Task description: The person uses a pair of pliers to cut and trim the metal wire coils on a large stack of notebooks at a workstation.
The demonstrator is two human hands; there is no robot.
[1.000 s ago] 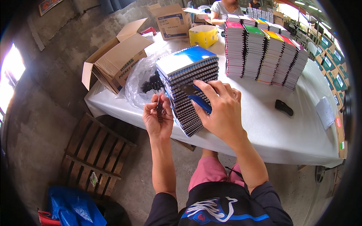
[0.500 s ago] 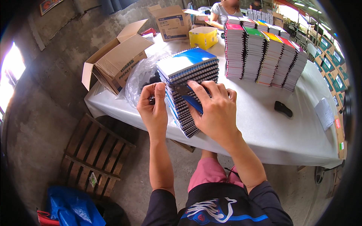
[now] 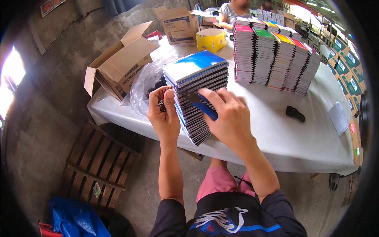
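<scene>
A tall stack of spiral-bound notebooks (image 3: 197, 62) with a shiny blue top cover stands at the near table edge, its black coil spines facing me. My right hand (image 3: 231, 118) grips blue-handled pliers (image 3: 206, 111), their dark jaws against the spines just below the top. Left of the stack, my left hand (image 3: 162, 120) is curled, thumb up, around small black coil pieces (image 3: 162, 105), mostly hidden by its fingers. Behind it, more black coils (image 3: 159, 83) lie in a clear plastic bag (image 3: 138, 93).
Stacks of coil-bound notebooks (image 3: 262, 59) with coloured covers rise at back right. A black elongated object (image 3: 295, 113) lies on the white-covered table (image 3: 268, 130). Cardboard boxes (image 3: 118, 65) and a yellow box (image 3: 211, 40) stand behind. A person (image 3: 229, 14) sits across; a wooden chair (image 3: 98, 162) is left.
My left hand has shifted slightly right and down. The right hand and pliers have moved a little right and downward along the spines; the right fingers look blurred.
</scene>
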